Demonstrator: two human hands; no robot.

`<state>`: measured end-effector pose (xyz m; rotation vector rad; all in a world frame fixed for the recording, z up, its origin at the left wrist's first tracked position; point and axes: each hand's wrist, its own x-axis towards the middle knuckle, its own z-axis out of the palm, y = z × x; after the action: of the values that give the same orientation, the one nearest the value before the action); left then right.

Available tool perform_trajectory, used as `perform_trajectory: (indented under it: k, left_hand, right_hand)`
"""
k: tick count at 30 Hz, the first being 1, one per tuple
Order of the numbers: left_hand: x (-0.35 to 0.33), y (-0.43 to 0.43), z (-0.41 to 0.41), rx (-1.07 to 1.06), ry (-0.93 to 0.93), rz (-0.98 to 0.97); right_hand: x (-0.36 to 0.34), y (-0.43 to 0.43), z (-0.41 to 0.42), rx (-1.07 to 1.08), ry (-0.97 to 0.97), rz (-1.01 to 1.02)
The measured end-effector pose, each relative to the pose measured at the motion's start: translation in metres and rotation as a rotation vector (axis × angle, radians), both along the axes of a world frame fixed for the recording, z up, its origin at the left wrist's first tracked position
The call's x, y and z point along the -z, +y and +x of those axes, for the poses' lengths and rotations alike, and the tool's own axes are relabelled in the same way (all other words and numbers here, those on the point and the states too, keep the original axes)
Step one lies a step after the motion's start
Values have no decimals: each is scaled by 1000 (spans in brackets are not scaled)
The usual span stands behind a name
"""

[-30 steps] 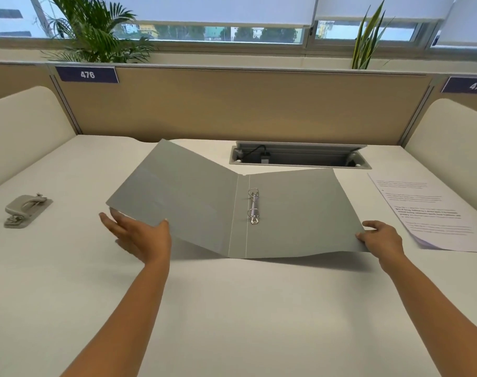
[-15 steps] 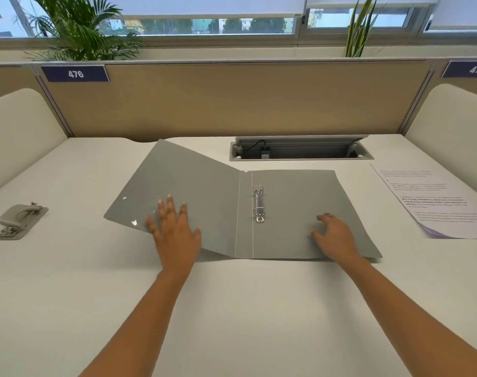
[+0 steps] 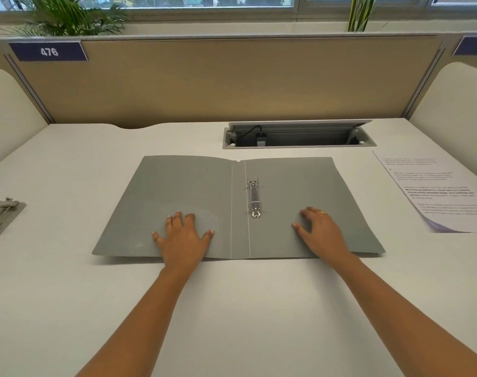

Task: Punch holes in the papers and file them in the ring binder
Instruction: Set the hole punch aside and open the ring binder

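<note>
Head view, looking down on white tabletop (image 3: 68,295). Shows grey ring binder (image 3: 177,191) opened flat at centre, inside faces up, with metal ring mechanism (image 3: 254,197) on right cover just beside spine. Shows left hand (image 3: 184,240) laid palm-down on left cover near front edge, fingers straight and spread wide, gripping nothing. Shows right hand (image 3: 323,235) laid palm-down on right cover, fingers extended and slightly spread, likewise gripping nothing. Locates stack of printed papers (image 3: 438,191) on tabletop to right of ring binder, near but not touching. Locates grey hole punch (image 3: 0,216) at far left, well apart from ring binder, partly cut off by frame edge. Shows open cable tray (image 3: 300,136) set into tabletop beyond ring binder.
</note>
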<state>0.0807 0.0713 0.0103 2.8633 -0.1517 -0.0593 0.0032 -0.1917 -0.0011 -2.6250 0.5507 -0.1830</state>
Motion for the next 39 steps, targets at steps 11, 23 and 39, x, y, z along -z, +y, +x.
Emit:
perform_trajectory:
  k: [11, 23, 39]
  left_hand:
    - [-14, -57, 31, 286, -62, -152]
    - [4, -90, 44, 338, -57, -705]
    - [22, -87, 47, 280, 34, -947]
  right_hand:
    - [-11, 30, 46, -107, -219, 464]
    - [11, 36, 67, -118, -341, 627]
    - [15, 35, 70, -106, -390, 770]
